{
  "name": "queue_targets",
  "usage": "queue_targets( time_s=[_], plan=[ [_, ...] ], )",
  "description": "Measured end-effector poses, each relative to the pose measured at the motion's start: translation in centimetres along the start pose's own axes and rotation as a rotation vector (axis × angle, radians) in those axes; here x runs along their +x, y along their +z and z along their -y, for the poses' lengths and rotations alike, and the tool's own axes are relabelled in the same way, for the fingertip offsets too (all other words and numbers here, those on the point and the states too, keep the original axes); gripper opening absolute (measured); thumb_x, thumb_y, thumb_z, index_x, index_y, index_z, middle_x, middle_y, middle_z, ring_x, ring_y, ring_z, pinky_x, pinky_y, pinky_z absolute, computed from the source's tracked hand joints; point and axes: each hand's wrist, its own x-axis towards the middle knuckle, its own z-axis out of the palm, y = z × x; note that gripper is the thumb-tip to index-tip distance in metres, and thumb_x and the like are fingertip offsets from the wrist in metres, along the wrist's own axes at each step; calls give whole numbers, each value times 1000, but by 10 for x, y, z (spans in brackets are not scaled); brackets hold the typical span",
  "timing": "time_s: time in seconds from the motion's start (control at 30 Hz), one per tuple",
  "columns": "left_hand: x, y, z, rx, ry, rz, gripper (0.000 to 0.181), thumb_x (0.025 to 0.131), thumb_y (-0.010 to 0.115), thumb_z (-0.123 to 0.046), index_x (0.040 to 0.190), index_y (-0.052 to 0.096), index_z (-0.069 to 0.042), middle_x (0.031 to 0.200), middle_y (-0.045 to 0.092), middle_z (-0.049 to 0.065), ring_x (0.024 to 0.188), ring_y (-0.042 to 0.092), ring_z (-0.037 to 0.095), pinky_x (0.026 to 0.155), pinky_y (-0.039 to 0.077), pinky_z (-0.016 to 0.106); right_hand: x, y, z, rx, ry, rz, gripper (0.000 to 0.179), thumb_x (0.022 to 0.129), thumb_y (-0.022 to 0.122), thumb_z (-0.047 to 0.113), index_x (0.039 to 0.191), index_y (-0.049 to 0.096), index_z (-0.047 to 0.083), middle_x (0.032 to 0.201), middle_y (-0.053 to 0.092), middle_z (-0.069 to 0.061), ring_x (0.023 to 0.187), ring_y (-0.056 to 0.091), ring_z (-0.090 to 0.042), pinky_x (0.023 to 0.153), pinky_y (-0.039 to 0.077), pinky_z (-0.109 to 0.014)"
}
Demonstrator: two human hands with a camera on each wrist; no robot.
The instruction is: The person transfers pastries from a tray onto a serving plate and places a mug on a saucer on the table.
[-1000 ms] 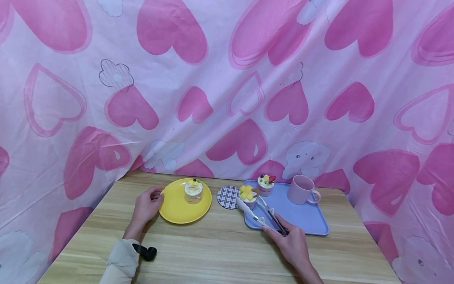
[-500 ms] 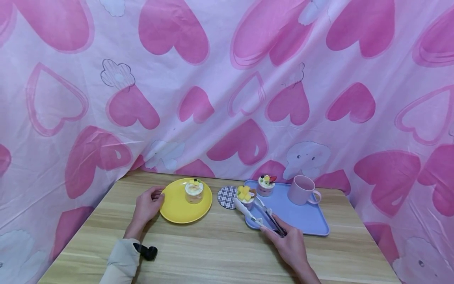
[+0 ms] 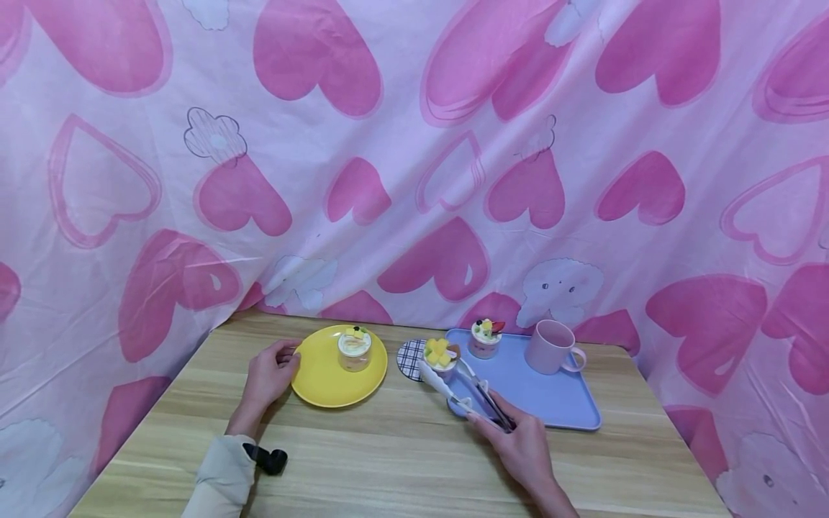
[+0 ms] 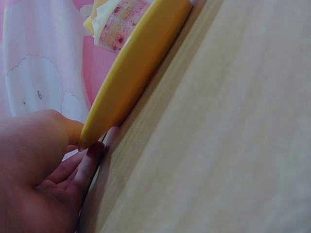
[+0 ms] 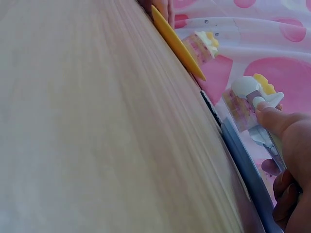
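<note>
My left hand [image 3: 267,375] pinches the rim of a round yellow plate [image 3: 314,374], thumb on top and fingers beneath, as the left wrist view [image 4: 119,92] shows of the plate's edge. On that plate stands a cream-topped dessert cup [image 3: 354,352]. My right hand [image 3: 523,447] grips metal tongs with white tips [image 3: 439,381]. Between the tips is another dessert cup [image 3: 440,355], topped with yellow fruit pieces. It is upright and overlaps the checked round coaster [image 3: 408,361]; in the right wrist view this dessert cup [image 5: 239,110] shows raised above the blue tray's edge.
On the blue tray [image 3: 550,406] at right are a pink mug [image 3: 549,348] and a dessert cup with a strawberry piece [image 3: 485,339]. A pink heart-patterned cloth [image 3: 414,180] hangs behind the wooden table [image 3: 363,460].
My right hand has moved left with the tongs and the dessert cup, from over the tray's left edge to over the coaster. The left hand and the plate have stayed put.
</note>
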Motion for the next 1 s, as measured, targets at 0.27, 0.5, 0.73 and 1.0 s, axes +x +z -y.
queue_targets(
  time_s=[0.27,0.5,0.73,1.0],
  plan=[
    [0,0,0,3,-13,0,31,98,61,-14,128,66,-7,114,71,15,106,67,27,89,60,41,0,7,4,0,-11,8,79,67,77,73,133,65,32,132,68,0,119,65,-18,101,54,-46],
    [0,0,3,14,22,-16,30,97,63,-13,125,67,-5,109,73,17,101,69,28,85,61,40,0,14,6,10,-31,13,77,67,79,72,132,66,32,131,68,3,120,65,-17,101,54,-46],
    [1,1,4,10,17,-11,30,97,63,-13,126,67,-6,110,72,17,102,69,28,85,61,41,0,20,9,18,-40,19,75,67,80,70,131,66,34,131,68,8,122,64,-15,101,54,-45],
    [1,1,3,8,1,-2,30,98,62,-14,127,66,-7,112,72,16,103,69,27,86,61,40,0,25,11,19,-69,9,71,68,80,68,130,67,36,128,69,11,119,65,-11,100,55,-42]
  ],
)
